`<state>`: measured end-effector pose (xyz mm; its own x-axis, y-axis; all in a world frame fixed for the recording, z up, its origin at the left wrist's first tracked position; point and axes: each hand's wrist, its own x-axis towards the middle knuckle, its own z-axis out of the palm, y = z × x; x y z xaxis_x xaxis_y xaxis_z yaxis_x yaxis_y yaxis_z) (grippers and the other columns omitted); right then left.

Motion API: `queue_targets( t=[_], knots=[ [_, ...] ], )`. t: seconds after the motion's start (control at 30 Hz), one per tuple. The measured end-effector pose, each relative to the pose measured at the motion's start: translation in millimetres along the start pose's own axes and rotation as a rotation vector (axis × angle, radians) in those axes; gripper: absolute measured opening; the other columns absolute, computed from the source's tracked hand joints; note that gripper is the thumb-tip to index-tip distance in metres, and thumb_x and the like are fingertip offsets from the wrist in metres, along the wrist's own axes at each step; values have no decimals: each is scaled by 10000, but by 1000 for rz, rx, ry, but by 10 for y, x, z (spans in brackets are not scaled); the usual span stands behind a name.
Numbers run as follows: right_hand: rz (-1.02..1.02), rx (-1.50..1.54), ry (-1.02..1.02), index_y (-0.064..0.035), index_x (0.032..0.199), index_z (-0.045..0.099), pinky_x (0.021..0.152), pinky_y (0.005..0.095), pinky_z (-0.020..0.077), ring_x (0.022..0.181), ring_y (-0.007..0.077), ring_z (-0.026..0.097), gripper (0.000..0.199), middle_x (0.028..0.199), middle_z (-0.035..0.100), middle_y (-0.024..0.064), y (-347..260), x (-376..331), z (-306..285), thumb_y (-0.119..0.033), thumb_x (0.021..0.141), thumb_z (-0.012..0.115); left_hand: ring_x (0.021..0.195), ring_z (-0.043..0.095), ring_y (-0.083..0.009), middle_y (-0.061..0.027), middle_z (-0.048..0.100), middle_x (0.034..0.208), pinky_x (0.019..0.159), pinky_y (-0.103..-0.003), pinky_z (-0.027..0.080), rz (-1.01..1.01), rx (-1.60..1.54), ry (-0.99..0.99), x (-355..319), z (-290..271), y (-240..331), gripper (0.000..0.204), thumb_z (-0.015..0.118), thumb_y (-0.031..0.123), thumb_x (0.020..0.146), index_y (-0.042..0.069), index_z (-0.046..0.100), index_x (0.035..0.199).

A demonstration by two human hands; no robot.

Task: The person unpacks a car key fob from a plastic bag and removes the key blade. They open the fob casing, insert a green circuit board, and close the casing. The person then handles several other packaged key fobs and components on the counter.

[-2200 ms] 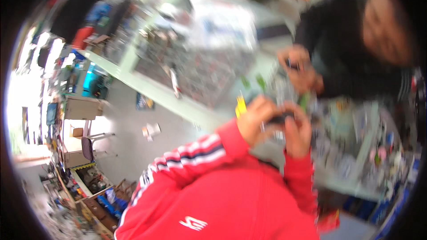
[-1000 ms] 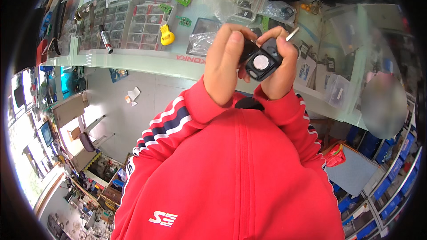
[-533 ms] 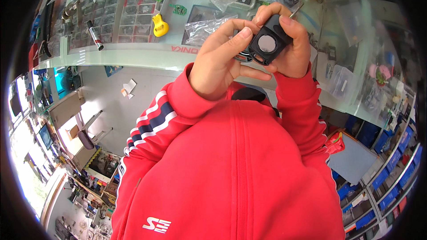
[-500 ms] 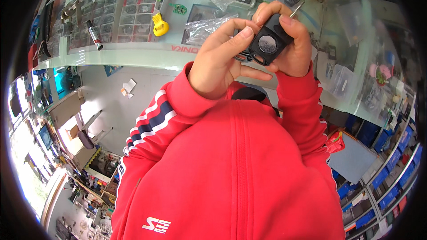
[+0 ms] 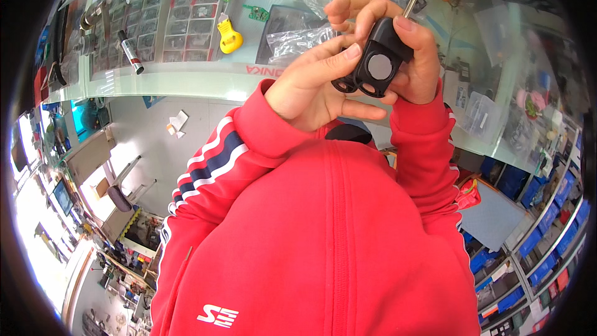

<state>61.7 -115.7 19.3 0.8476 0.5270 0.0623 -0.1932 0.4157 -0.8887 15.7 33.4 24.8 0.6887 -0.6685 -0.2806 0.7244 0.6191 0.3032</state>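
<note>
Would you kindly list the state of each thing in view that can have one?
Black key fob shell: held up in both hands, its round holes open, metal blade pointing up.
Left hand: fingers spread, thumb on the shell's lower edge.
Right hand: closed around the shell.
Yellow key cover: lying on the glass counter.
Clear plastic bags: crumpled on the counter.

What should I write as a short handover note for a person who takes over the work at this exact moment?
Left hand: thumb pressed on the lower edge of the black car key shell.
Right hand: wraps the shell from the right; metal blade points up.
Shell: open, grey round insert visible, two button holes bare.
Glass counter: yellow key-shaped tool, green circuit boards, clear bags.
Done: shell open. Left: not closed.
</note>
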Motion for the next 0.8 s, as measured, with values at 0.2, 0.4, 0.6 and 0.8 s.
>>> queue_targets(
  t=[0.2,0.4,0.6,0.8],
  knots=[
    [-8,-75,357,-11,703,528,747,276,422,818,162,534,380,886,589,143,31,-17,38,-300,857,335,843,580,-207,-143,521,1004,722,-363,524,320,350,249,-27,57,92,374,458,212,893,-27,397,1173],
    [14,-301,322,-36,785,516,771,296,410,821,176,530,513,937,571,143,100,-41,48,-464,913,263,956,532,-193,-134,496,1046,686,-313,547,351,429,286,1,57,37,374,565,58,819,-39,412,1146],
    [-2,-51,237,7,961,524,814,305,407,888,190,537,545,996,564,130,128,-45,56,-469,919,263,948,537,-202,-136,490,1063,665,-297,558,432,377,323,-26,55,34,373,599,-4,775,-34,435,1109],
    [-9,113,181,33,1121,485,816,290,415,950,163,535,509,1069,551,114,130,-78,53,-406,931,311,927,550,-201,-133,507,1040,663,-298,557,470,394,348,-62,78,38,383,608,-6,768,-36,439,1110]
  ],
)
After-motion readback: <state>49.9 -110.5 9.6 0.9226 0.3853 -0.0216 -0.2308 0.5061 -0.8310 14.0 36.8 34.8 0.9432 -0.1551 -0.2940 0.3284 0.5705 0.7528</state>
